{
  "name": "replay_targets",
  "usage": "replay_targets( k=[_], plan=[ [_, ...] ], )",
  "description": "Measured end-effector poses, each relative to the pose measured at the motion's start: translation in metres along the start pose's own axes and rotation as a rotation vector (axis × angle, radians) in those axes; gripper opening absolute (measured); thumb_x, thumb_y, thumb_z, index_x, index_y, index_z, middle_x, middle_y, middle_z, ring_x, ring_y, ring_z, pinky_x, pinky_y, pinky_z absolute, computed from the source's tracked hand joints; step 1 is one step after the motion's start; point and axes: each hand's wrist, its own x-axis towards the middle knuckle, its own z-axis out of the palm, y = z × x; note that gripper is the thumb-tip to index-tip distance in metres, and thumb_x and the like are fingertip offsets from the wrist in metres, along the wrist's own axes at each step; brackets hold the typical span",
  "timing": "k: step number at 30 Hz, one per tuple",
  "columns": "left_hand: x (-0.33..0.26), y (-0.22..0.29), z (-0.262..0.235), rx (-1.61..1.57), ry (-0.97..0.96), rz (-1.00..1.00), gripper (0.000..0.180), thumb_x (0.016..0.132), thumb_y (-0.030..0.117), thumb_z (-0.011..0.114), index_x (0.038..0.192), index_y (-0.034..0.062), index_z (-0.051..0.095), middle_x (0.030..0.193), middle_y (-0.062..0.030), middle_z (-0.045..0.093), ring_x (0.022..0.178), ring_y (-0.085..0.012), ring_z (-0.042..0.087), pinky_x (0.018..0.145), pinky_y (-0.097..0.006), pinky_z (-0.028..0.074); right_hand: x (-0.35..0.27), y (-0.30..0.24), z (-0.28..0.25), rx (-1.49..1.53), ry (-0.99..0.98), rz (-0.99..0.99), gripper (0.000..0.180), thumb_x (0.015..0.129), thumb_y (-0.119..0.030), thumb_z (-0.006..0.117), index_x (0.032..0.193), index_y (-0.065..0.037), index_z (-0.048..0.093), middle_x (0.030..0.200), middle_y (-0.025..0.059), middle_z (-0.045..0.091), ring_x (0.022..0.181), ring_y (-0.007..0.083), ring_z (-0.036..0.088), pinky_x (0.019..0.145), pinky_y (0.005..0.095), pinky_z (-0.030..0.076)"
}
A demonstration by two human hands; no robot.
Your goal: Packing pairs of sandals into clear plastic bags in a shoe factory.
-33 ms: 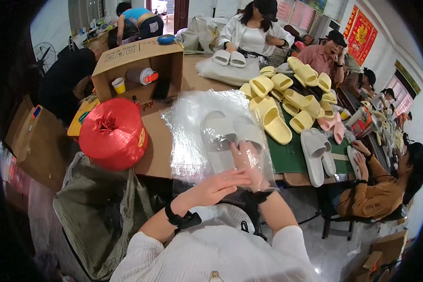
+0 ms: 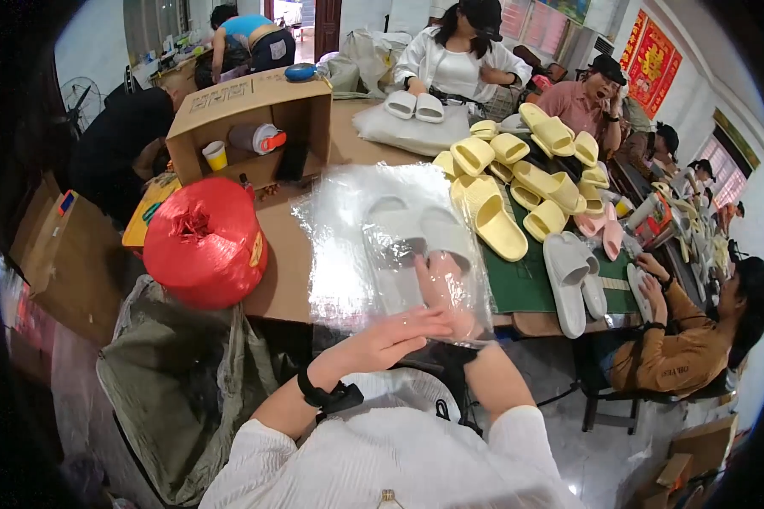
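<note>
A pair of light grey slippers [image 2: 397, 222] lies inside a clear plastic bag [image 2: 338, 254] on the table in front of me, toes pointing away. My right hand [image 2: 443, 293] is inside the bag up to the wrist, and its fingers close on the slippers near their straps; glare on the film blurs the fingertips. My left hand [image 2: 390, 335] lies over the bag's near edge with straight fingers, the tips reaching across to the right wrist. It holds nothing.
Yellow slippers [image 2: 499, 219] are heaped to the right, beside another grey pair [image 2: 566, 271] on a green mat [image 2: 518, 293]. At left stand a red twine roll [image 2: 204, 246] and an open cardboard box [image 2: 255, 97]. A sack [image 2: 178, 399] hangs below. Co-workers sit around.
The near right corner of the bag has shifted slightly left, with the right hand moving a little inside. My left hand stays in place.
</note>
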Motion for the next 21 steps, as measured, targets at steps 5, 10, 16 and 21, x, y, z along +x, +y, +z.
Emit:
replay_targets(
  k=[5, 10, 16, 21],
  plan=[
    [-0.016, -0.001, -0.009, 0.021, 0.014, 0.031, 0.034, 0.097, 0.004, 0.047, 0.128, 0.0044, 0.059, 0.141, -0.0095, 0.053, 0.139, -0.0297, 0.039, 0.118, -0.045, 0.023, 0.043, -0.011, 0.025, -0.027, 0.008, 0.178, 0.035, 0.092, -0.031, 0.061, 0.09, 0.005, 0.062, 0.086, 0.0277, 0.061, 0.077, 0.0468, 0.061, 0.071, 0.0508, 0.05],
    [-0.033, 0.001, -0.022, 0.349, 0.195, -0.121, 0.028, 0.092, 0.005, 0.054, 0.118, 0.0047, 0.066, 0.132, -0.0119, 0.06, 0.132, -0.0324, 0.048, 0.113, -0.046, 0.031, 0.036, 0.002, 0.034, 0.043, 0.004, 0.109, 0.042, 0.088, -0.029, 0.065, 0.11, 0.005, 0.059, 0.107, 0.0275, 0.056, 0.1, 0.0434, 0.056, 0.086, 0.0501, 0.047],
    [-0.062, 0.01, -0.036, 0.344, 0.403, -0.101, 0.034, 0.082, 0.009, 0.066, 0.115, 0.005, 0.066, 0.129, -0.0143, 0.061, 0.122, -0.0339, 0.055, 0.106, -0.043, 0.04, -0.042, -0.021, -0.055, 0.13, -0.215, -0.288, 0.061, 0.08, -0.025, 0.074, 0.131, 0.0, 0.052, 0.121, 0.0226, 0.053, 0.113, 0.0405, 0.051, 0.097, 0.0462, 0.044],
    [-0.08, -0.013, -0.039, 0.222, 0.927, -0.46, 0.033, 0.086, 0.019, 0.069, 0.114, 0.0021, 0.066, 0.113, -0.0167, 0.067, 0.093, -0.0277, 0.066, 0.08, -0.034, 0.051, -0.061, -0.035, -0.173, 0.591, -0.815, 0.063, 0.037, 0.087, -0.022, 0.071, 0.116, -0.001, 0.064, 0.101, 0.0121, 0.067, 0.095, 0.0235, 0.064, 0.084, 0.033, 0.05]
  ],
)
